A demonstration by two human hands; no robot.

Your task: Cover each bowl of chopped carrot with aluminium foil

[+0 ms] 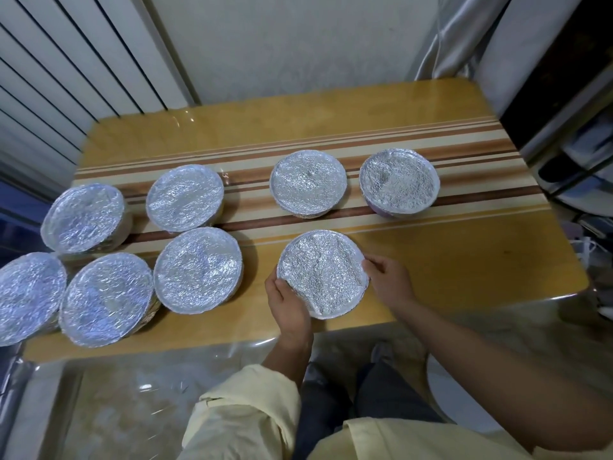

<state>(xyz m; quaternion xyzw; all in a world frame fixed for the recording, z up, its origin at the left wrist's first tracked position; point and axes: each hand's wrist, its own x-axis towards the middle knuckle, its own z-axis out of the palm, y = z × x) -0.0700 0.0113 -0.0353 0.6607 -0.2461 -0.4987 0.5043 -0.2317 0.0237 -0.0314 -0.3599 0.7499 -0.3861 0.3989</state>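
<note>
While seven other bowls (308,184) sit covered on the table (464,260), our left hand (288,307) and right hand (388,277) grip the near bowl (323,273) by its foiled rim.

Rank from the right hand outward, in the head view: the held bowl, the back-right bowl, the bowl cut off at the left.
1. The held bowl, at the front, gripped by the right hand.
2. The back-right bowl, beyond the hand.
3. The left-edge bowl, at the far left.
</note>
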